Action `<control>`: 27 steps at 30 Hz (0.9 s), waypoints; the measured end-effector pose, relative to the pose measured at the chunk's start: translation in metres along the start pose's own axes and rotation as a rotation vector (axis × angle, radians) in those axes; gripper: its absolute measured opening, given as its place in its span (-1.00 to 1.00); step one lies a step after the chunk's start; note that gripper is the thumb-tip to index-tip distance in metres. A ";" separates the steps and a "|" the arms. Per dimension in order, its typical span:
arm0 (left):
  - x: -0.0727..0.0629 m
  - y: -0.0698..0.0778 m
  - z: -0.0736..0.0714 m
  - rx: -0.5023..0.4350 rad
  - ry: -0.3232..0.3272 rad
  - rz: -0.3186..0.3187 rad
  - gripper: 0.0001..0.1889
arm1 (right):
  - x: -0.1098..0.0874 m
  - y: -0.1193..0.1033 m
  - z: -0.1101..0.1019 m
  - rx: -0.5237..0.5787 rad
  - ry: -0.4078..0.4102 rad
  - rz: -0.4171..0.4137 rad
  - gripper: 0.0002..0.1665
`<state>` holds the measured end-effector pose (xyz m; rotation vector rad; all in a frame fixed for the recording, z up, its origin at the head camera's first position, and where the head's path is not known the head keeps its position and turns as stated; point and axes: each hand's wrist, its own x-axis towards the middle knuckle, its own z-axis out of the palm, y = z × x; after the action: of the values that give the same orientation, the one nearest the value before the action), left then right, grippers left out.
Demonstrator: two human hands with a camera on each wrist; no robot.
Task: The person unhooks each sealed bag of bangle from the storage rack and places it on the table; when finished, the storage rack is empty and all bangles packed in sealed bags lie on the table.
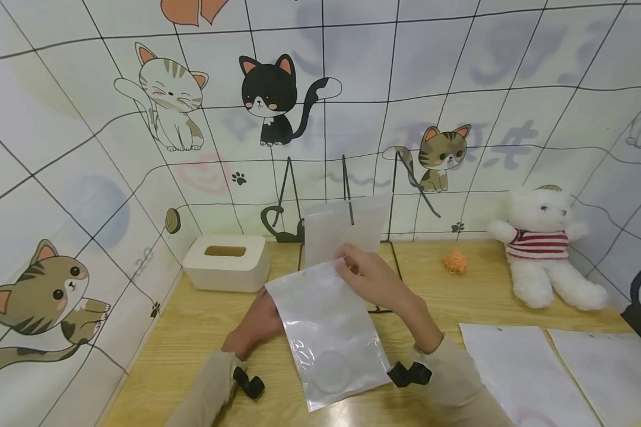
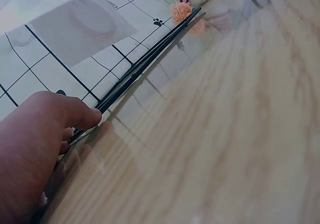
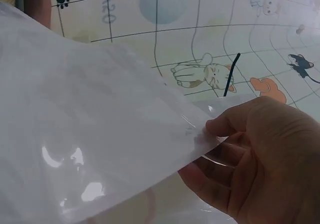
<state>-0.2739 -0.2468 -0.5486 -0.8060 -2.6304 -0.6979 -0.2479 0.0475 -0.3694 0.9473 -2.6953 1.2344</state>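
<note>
In the head view, my right hand (image 1: 374, 279) pinches the top edge of a white plastic bag (image 1: 326, 338), which hangs down in front of me with a faint round mark low on it. The right wrist view shows the thumb over the bag's corner (image 3: 100, 108) and the fingers behind. A black wire rack (image 1: 399, 261) stands on the table behind the bag, and a second translucent bag (image 1: 323, 231) hangs from its middle prong. My left hand (image 1: 262, 320), partly hidden by the front bag, grips the rack's base rod (image 2: 145, 63) between thumb and fingers.
A white tissue box (image 1: 227, 279) stands at the back left. To the right are an orange ball of crinkled strands (image 1: 455, 263) and a white teddy bear (image 1: 539, 255) in a striped shirt. Two flat white bags (image 1: 523, 367) lie at the front right. A cat-patterned wall covering surrounds the table.
</note>
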 end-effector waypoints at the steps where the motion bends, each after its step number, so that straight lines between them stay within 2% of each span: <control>1: 0.000 0.000 0.000 0.007 -0.008 -0.009 -0.58 | 0.000 -0.001 -0.002 -0.034 -0.018 -0.010 -0.81; 7: -0.001 0.004 -0.001 0.002 -0.024 -0.027 -0.59 | 0.005 0.006 -0.020 -0.157 -0.146 -0.045 -0.86; 11: -0.001 0.008 -0.003 -0.030 -0.054 -0.035 -0.49 | -0.001 0.020 -0.031 -0.164 -0.222 -0.033 -0.90; 15: 0.001 0.008 -0.004 -0.040 -0.093 -0.060 -0.38 | -0.010 0.035 -0.042 -0.149 -0.298 0.020 -0.91; 20: 0.002 0.010 -0.007 -0.058 -0.106 -0.070 -0.37 | -0.021 0.051 -0.054 -0.077 -0.329 0.055 -0.91; 27: 0.000 0.011 -0.007 -0.070 -0.109 -0.083 -0.37 | -0.036 0.070 -0.060 -0.009 -0.322 0.058 -0.94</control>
<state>-0.2662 -0.2421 -0.5389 -0.7793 -2.7642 -0.7938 -0.2691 0.1424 -0.3856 1.1664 -2.9848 1.1674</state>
